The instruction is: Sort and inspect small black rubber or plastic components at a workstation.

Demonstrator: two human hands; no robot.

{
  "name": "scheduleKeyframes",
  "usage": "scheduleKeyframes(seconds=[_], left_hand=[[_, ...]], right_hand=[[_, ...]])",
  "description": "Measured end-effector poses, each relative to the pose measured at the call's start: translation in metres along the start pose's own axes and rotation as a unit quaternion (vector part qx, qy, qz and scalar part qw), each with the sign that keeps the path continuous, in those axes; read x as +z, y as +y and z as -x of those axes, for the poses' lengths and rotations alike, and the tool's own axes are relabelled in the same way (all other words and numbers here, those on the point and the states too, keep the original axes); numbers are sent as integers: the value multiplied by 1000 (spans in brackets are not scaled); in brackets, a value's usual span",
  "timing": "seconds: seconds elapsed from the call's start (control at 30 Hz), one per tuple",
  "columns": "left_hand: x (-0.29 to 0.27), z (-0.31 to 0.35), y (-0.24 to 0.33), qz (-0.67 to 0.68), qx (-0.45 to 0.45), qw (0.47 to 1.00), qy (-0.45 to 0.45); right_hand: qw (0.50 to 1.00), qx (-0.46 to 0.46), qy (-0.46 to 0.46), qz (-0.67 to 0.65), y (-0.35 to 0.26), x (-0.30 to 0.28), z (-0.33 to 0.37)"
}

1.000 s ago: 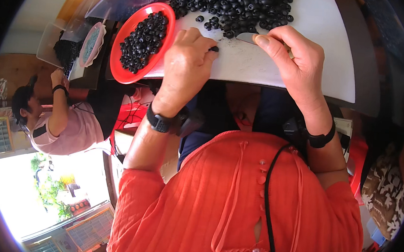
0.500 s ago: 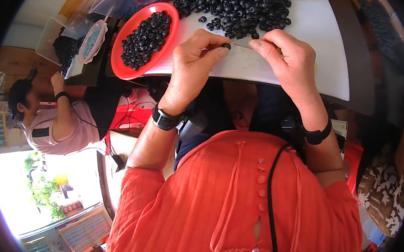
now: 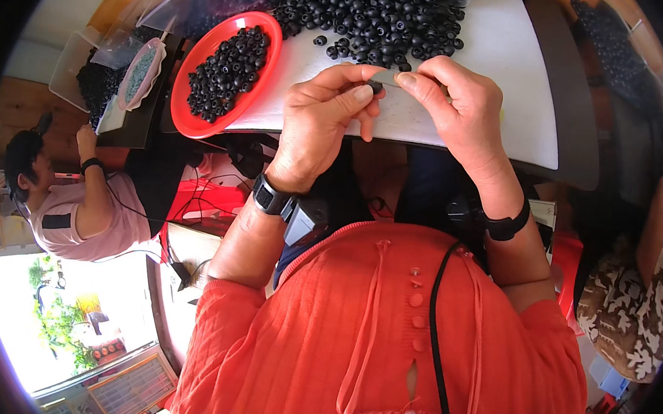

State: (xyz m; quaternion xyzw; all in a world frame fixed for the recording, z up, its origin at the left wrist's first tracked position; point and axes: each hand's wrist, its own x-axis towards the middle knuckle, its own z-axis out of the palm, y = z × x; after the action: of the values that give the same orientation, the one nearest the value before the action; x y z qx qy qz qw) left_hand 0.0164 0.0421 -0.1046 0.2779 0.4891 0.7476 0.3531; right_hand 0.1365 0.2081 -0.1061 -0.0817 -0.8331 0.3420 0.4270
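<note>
Between the thumb and fingers of my left hand [image 3: 314, 121] is a small black rounded piece [image 3: 376, 88], much like the loose ones on the table. My right hand [image 3: 461, 108] pinches a thin, pale, blade-like tool [image 3: 387, 78] between thumb and forefinger. Its far end reaches to the black piece; whether they touch is hard to tell. Both hands are over the front edge of the white tabletop [image 3: 508, 104]. Just beyond them lies a heap of small black hollow pieces [image 3: 375, 18]. A red oval plate [image 3: 182, 112] holding more such pieces stands left of my left hand.
A clear plastic sheet or bag [image 3: 200, 2] lies by the heap. At the left a person [image 3: 89, 213] sits near a pink-rimmed dish [image 3: 153, 79] and a clear bin [image 3: 68, 73]. Another person [image 3: 628, 305] is at the far right. A black cable [image 3: 438, 337] hangs down my front.
My left fingers have shifted around the black piece, with the lower fingers now showing beneath it. The right hand has come slightly nearer. The whole view has shifted a little.
</note>
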Motion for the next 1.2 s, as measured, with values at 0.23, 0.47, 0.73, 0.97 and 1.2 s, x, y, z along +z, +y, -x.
scheduleKeyframes(seconds=[0.23,0.47,0.73,0.97,1.2], left_hand=[[-2,1,-1,8,8,1000,-17],[3,-2,-1,-8,31,999,-13],[1,-2,0,10,39,999,-30],[1,-2,-2,21,43,998,-38],[1,-3,-3,10,41,999,-31]], right_hand=[[1000,10,-7,7,0,0,1],[1000,9,-2,10,2,0,-1],[1000,18,5,4,-1,0,0],[1000,15,-3,3,-1,-1,0],[1000,10,-21,2,1,-2,-1]])
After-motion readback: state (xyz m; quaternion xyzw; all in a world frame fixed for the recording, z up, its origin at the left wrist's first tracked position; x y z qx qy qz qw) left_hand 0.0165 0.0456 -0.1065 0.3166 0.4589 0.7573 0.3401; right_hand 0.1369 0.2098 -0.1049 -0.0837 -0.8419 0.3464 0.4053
